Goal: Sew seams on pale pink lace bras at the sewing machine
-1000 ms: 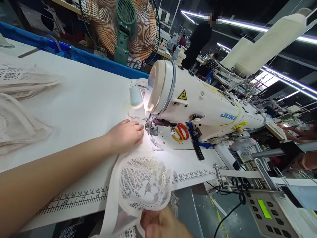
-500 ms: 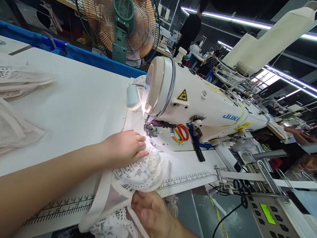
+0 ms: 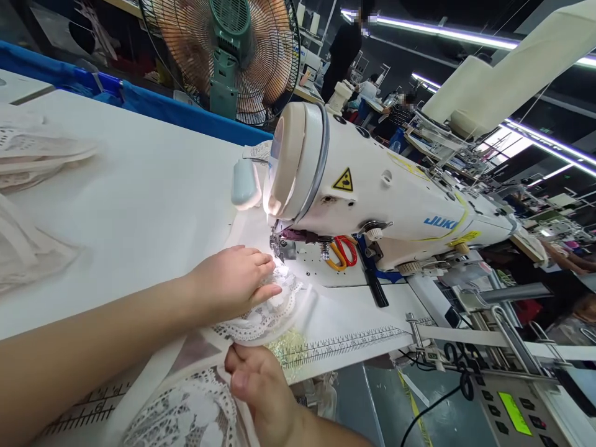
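Left hand [image 3: 235, 279] flat, right hand [image 3: 265, 382] pinching lace [image 3: 186, 410]

My left hand lies palm down, fingers extended and clasping nothing, just in front of the foot [image 3: 285, 247] of the machine [image 3: 372, 192]. I take it that this light press keeps the lace smooth on the table [image 3: 153, 167], with my fingertips beside the foot rather than beneath it. My right hand, nearer to me, grips an edge of the lace between thumb and fingers; that, I judge, bears the loose part by the table's front and stops it dragging. The scissors [image 3: 344, 254] lie under the machine, probably to be handy yet off the lace. A pile [image 3: 41, 152] sits well to the left, likely set aside to leave room.

The lace runs between my two hands: one scalloped part is partly under my left fingers and reaches toward the foot, while another spreads out to the left of my right hand. Whether any of it is caught beneath the foot, I cannot tell.
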Tool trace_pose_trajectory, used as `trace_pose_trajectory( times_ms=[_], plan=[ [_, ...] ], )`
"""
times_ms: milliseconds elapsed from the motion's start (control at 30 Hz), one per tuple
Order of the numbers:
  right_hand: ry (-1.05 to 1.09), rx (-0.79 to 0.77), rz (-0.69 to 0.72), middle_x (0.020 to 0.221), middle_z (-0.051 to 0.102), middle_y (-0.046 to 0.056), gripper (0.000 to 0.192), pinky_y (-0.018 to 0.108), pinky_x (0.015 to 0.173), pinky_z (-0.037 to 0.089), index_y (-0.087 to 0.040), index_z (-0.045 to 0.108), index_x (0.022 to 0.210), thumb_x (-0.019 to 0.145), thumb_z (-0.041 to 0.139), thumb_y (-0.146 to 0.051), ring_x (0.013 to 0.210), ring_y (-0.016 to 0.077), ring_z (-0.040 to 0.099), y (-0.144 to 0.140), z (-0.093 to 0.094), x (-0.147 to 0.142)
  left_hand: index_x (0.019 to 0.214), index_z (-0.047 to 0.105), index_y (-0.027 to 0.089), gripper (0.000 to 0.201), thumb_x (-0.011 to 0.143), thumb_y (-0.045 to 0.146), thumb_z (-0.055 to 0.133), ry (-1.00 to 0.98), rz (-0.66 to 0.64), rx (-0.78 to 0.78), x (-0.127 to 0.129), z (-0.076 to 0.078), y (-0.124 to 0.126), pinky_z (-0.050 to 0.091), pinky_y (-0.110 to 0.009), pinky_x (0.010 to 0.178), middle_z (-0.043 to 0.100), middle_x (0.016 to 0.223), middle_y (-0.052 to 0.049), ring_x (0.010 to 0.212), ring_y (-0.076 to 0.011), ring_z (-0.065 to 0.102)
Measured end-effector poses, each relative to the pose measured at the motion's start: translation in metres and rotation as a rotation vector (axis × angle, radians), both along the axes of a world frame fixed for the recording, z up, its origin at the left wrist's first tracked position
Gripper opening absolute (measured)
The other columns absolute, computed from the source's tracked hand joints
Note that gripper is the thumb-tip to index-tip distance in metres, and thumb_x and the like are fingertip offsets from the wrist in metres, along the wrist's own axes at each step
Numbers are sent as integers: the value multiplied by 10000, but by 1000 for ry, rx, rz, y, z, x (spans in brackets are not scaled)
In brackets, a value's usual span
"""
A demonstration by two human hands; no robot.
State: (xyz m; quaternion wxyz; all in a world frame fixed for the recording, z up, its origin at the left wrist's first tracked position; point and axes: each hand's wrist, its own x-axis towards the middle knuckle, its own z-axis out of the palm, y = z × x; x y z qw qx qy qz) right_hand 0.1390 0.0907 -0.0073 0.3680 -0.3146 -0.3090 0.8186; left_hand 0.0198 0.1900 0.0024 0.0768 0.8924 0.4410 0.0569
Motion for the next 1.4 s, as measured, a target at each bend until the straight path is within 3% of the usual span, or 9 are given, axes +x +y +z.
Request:
trace_pose_trajectory(
  times_ms=[400, 567, 767, 867, 967, 1100, 1167, 1233, 1400],
  plan=[
    [138, -17, 6, 986, 716, 88, 623, 441, 952, 462, -194, 640, 1139, 594, 729, -482, 1081, 316, 614, 6, -3, -2, 1067, 691, 169, 423, 918, 466, 429, 126, -10, 171, 0, -7, 4, 460, -428, 818, 645, 1144, -146, 1065, -315, 572],
    [159, -24, -32, 1006, 710, 82, 515, 431, 958, 456, -191, 679, 1025, 596, 749, -468, 1059, 307, 616, 4, -14, -4, 1174, 651, 133, 462, 911, 460, 457, 235, 88, 123, 3, -4, 6, 422, -370, 596, 606, 910, -145, 803, -276, 596],
    [-53, -7, -10, 840, 689, 49, 559, 422, 914, 483, -200, 663, 877, 606, 676, -689, 897, 269, 638, 5, -10, -4, 1282, 576, 71, 495, 907, 387, 505, 272, 78, 107, 5, -7, 4, 385, -342, 548, 616, 884, -140, 795, -259, 585],
    [-312, 314, 80, 857, 679, 48, 548, 351, 850, 511, -212, 681, 947, 814, 459, -695, 886, 229, 623, 8, -1, 18, 1297, 569, 80, 495, 909, 381, 510, 307, 65, 132, 2, -6, 2, 367, -331, 535, 622, 871, -131, 791, -249, 577],
    [-602, 854, 208, 800, 668, 27, 342, 270, 693, 510, -237, 665, 1074, 944, 412, -427, 731, 167, 607, 19, 6, 55, 1313, 566, 118, 491, 904, 385, 520, 306, 57, 164, -3, -4, 3, 384, -333, 575, 626, 881, -124, 799, -248, 578],
    [-1234, 1490, -283, 775, 612, 39, 377, 273, 614, 462, -202, 539, 1273, 897, 517, -218, 683, 168, 547, 51, 7, 93, 1322, 562, 153, 492, 893, 391, 524, 268, 25, 159, -10, -6, 7, 413, -342, 661, 627, 958, -131, 857, -257, 577],
    [-1444, 1680, -328, 861, 596, 69, 382, 276, 609, 447, -225, 562, 1270, 899, 479, -183, 740, 184, 535, 69, 5, 98, 1320, 562, 156, 494, 885, 389, 523, 250, 24, 145, -13, -6, 9, 415, -344, 679, 622, 968, -133, 872, -262, 571],
    [-1522, 1820, -241, 933, 608, 72, 374, 271, 619, 429, -271, 623, 1201, 904, 437, -142, 757, 182, 531, 82, 4, 98, 1311, 568, 154, 484, 883, 373, 511, 236, 25, 138, -14, -6, 10, 416, -351, 686, 617, 968, -137, 879, -269, 567],
    [-1518, 1955, -145, 980, 683, 56, 317, 244, 622, 392, -201, 695, 1017, 902, 422, -89, 743, 155, 519, 90, -3, 99, 1309, 567, 176, 484, 861, 340, 491, 236, 18, 94, -14, -1, 9, 420, -360, 687, 614, 971, -144, 876, -272, 568]
  ],
)
